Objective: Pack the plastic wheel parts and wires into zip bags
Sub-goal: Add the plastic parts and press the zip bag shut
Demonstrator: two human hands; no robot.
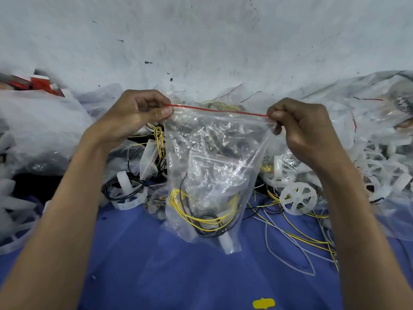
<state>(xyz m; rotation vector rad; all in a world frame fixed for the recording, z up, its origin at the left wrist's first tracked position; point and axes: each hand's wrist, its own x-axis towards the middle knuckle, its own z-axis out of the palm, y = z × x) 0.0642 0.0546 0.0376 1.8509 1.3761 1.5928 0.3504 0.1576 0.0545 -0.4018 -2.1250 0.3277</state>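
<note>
"While those two hands are raised, what have they got between them?"

"A clear plastic zip bag (210,157) with a red strip (214,110) along its mouth. The left hand (138,110) pinches the left end of that strip between thumb and curled forefinger. The right hand (299,128) pinches the right end, its fingers folded in. The strip runs taut from one hand to the other and the bag hangs below both. Whether its bottom touches the blue cloth (156,265) underneath, I cannot tell."

"Is the mouth sealed?"

"I cannot tell from here. The strip reads as one straight line."

"What is inside?"

"Thin yellow and black wires (190,211), coiled low in the bag, well beneath the hands. A white plastic stub (225,242) pokes into the bottom corner."

"And round about?"

"Below the right hand, near the bag, a white spoked plastic wheel (298,201) lies on a tangle of loose yellow, black and grey wires (301,240). Out past the right wrist there is a heap of white wheel parts (384,166). Below the left hand stands a white plastic ring part (130,193) with black wire looped round it. A small flat zip bag (148,157) sits between that and the held one. Outside the left forearm lies crumpled clear plastic sheeting (40,121)."
</note>
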